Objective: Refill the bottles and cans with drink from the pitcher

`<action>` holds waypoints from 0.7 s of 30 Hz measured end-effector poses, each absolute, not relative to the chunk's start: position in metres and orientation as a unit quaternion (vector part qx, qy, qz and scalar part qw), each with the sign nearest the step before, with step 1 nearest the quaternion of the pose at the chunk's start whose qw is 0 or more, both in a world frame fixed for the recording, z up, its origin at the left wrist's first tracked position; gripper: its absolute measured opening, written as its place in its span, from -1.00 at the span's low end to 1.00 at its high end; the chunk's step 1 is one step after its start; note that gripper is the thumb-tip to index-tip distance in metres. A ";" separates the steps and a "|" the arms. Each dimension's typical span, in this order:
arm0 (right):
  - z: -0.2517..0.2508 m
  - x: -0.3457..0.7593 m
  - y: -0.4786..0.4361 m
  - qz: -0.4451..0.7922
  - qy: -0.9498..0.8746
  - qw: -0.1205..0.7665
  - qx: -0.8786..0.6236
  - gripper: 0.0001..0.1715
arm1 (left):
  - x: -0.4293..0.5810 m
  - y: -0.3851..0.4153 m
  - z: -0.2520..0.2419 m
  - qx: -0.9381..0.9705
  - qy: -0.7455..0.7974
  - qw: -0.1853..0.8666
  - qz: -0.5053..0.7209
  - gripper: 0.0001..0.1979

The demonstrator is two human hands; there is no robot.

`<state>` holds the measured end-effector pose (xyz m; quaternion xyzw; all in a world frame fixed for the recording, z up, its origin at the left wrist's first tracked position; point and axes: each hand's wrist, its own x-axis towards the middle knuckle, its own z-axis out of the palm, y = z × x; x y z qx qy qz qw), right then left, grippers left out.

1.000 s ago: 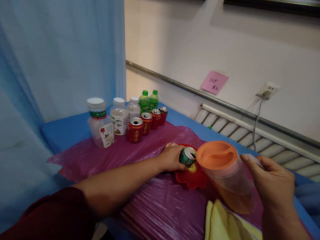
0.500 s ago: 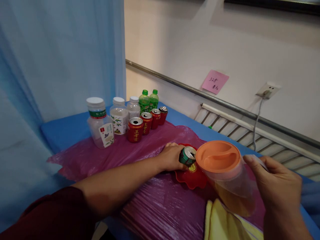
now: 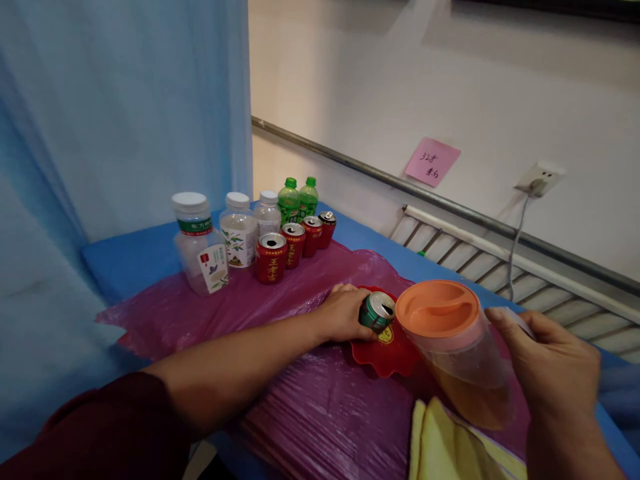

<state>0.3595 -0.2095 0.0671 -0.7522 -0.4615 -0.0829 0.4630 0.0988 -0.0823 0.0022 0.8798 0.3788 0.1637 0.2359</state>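
Observation:
My left hand [image 3: 345,313] is wrapped round a green can [image 3: 377,312], whose silver top has an open mouth. The can leans over a red scalloped plate [image 3: 385,363] with a yellow mark. In my right hand [image 3: 560,360] is the handle of a clear pitcher [image 3: 465,360] with an orange lid. The pitcher is tilted left, its lid end close to the can's top, and amber liquid lies in its lower part. Whether the lid touches the can, or any liquid runs between them, I cannot tell.
A folded yellow cloth [image 3: 450,443] lies below the pitcher. Several opened red cans [image 3: 271,260], white-capped jars [image 3: 200,247] and two green bottles [image 3: 289,200] stand at the back left. Purple plastic sheeting [image 3: 320,393] covers part of the blue table [image 3: 130,233]. A radiator [image 3: 470,257] lines the wall.
The pitcher has shifted slightly right and tilts a little less, leaving its lid slightly farther from the can. The left hand and can have barely moved.

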 end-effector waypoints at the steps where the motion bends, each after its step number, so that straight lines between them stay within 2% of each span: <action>1: 0.067 0.360 -0.209 -0.084 -0.463 0.462 -0.752 -0.35 | 0.099 -0.083 0.002 0.880 0.380 0.236 0.162 -0.26; 21: 0.066 0.365 -0.213 -0.098 -0.468 0.440 -0.760 -0.34 | 0.099 -0.083 0.001 0.881 0.379 0.232 0.162 -0.28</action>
